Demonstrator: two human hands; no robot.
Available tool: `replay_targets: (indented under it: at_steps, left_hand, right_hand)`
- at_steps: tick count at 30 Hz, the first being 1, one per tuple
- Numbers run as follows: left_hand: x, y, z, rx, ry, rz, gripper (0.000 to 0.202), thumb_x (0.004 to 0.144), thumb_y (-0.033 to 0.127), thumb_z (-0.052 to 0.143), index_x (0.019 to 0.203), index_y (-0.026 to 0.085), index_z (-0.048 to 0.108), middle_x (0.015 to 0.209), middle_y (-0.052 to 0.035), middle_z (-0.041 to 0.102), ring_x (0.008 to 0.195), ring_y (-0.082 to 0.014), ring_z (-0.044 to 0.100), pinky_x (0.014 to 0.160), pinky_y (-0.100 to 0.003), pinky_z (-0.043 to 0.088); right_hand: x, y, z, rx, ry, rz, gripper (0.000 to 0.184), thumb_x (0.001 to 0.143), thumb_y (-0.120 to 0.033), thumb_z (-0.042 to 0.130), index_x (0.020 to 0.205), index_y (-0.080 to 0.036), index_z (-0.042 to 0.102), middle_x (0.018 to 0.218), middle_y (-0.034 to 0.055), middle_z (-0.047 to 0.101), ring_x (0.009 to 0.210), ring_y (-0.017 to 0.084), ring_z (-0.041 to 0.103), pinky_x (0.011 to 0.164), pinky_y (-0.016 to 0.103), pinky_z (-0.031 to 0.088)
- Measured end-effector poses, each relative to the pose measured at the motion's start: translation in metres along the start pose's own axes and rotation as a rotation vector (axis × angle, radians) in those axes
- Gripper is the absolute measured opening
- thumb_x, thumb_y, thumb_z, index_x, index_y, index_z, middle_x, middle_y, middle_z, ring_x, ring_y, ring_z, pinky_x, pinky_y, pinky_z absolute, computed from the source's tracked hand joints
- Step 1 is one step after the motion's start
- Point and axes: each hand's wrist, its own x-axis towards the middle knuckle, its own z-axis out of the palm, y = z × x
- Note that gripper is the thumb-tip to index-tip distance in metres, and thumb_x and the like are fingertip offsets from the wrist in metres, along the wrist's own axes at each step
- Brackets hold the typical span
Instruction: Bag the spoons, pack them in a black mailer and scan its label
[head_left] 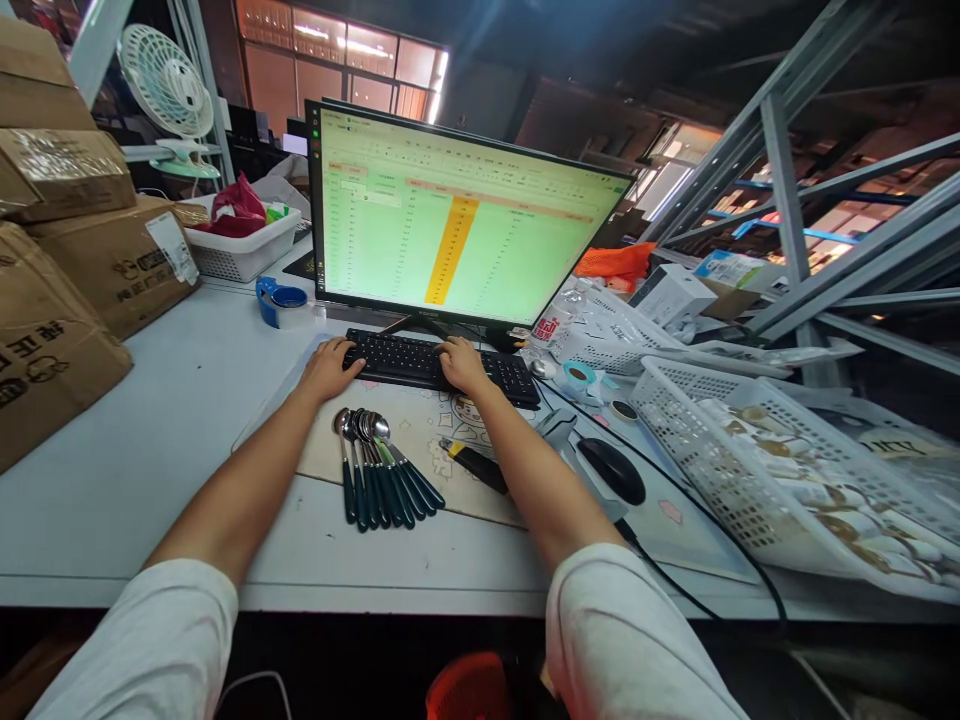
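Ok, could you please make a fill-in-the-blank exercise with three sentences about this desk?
1. The left hand and the right hand both rest on the black ____.
2. The monitor shows a pale green sheet with one ____ column.
3. The black mouse lies to the ____ of both hands.

Missing words: keyboard; orange; right.
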Motion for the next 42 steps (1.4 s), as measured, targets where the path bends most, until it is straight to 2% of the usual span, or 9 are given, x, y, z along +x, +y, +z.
replay_targets:
  at_steps: [4,16,21,26,31,34,37,39,42]
  left_hand:
    - [0.001,-0.003,0.001,-0.003,0.001,-0.002,0.058,0.101,0.052,0.052,0.144,0.015,0.061,0.153,-0.0123,0.054,0.142,-0.0353,0.046,0.122,-0.052,0.039]
    - [0.000,0.000,0.000,-0.005,0.007,0.018,0.058,0.101,0.051,0.052,0.144,0.014,0.060,0.153,-0.0132,0.054,0.141,-0.0352,0.047,0.123,-0.051,0.039]
    - [-0.002,0.003,-0.002,-0.017,0.026,0.035,0.061,0.099,0.050,0.056,0.149,0.014,0.055,0.151,-0.0129,0.055,0.141,-0.0344,0.047,0.123,-0.050,0.039]
    - [-0.004,0.007,-0.004,-0.031,0.013,0.065,0.065,0.096,0.051,0.063,0.152,0.018,0.052,0.155,-0.0123,0.052,0.143,-0.0342,0.045,0.122,-0.051,0.040]
    - [-0.006,0.007,-0.004,0.042,-0.063,0.074,0.053,0.097,0.056,0.062,0.139,0.024,0.066,0.165,-0.0091,0.041,0.151,-0.0381,0.034,0.122,-0.060,0.037]
    - [-0.005,0.005,-0.002,0.041,-0.055,0.090,0.051,0.098,0.055,0.060,0.137,0.023,0.068,0.164,-0.0089,0.042,0.150,-0.0372,0.034,0.124,-0.057,0.036]
    - [-0.004,0.005,-0.001,0.019,-0.049,0.077,0.058,0.098,0.055,0.060,0.147,0.023,0.061,0.164,-0.0093,0.043,0.150,-0.0368,0.035,0.124,-0.056,0.036]
    - [-0.004,0.005,-0.001,0.004,-0.053,0.058,0.064,0.097,0.055,0.060,0.152,0.023,0.056,0.165,-0.0091,0.042,0.150,-0.0357,0.035,0.125,-0.055,0.035]
    - [-0.006,0.008,-0.004,-0.009,-0.070,0.039,0.067,0.098,0.058,0.058,0.155,0.023,0.053,0.165,-0.0088,0.041,0.151,-0.0341,0.034,0.126,-0.055,0.034]
  right_hand:
    - [-0.004,0.003,0.004,-0.007,-0.012,-0.022,0.049,0.103,-0.021,0.037,0.139,-0.016,0.069,0.159,0.0138,0.047,0.152,0.035,0.032,0.124,0.059,0.031]
    - [0.004,-0.029,0.009,0.006,-0.016,-0.105,0.049,0.103,-0.022,0.040,0.144,-0.016,0.066,0.167,0.0142,0.037,0.158,0.038,0.022,0.125,0.064,0.025]
    - [0.001,-0.026,0.010,0.028,-0.009,-0.120,0.041,0.101,-0.020,0.042,0.125,-0.019,0.077,0.161,0.0107,0.047,0.155,0.036,0.029,0.126,0.060,0.027]
    - [0.004,-0.023,0.014,0.057,0.009,-0.064,0.041,0.100,-0.020,0.045,0.126,-0.014,0.076,0.159,0.0155,0.048,0.154,0.041,0.030,0.123,0.066,0.028]
    - [0.002,-0.014,-0.013,0.099,0.174,-0.093,0.046,0.096,-0.018,0.043,0.131,-0.010,0.072,0.152,0.0178,0.055,0.149,0.034,0.040,0.124,0.055,0.033]
    - [-0.026,0.022,-0.047,0.121,0.304,-0.136,0.045,0.094,-0.019,0.044,0.125,-0.009,0.074,0.145,0.0186,0.061,0.143,0.030,0.049,0.125,0.048,0.036]
    - [-0.081,0.094,-0.074,0.138,0.526,-0.206,0.042,0.096,-0.031,0.045,0.117,-0.012,0.076,0.132,0.0175,0.068,0.129,0.031,0.062,0.117,0.048,0.045]
    - [-0.129,0.152,-0.080,0.053,0.630,-0.134,0.043,0.097,-0.040,0.046,0.114,-0.013,0.076,0.127,0.0171,0.071,0.121,0.032,0.066,0.111,0.049,0.050]
    - [-0.195,0.228,-0.068,-0.065,0.633,-0.071,0.045,0.096,-0.050,0.048,0.107,-0.016,0.076,0.116,0.0151,0.074,0.110,0.034,0.070,0.105,0.052,0.054]
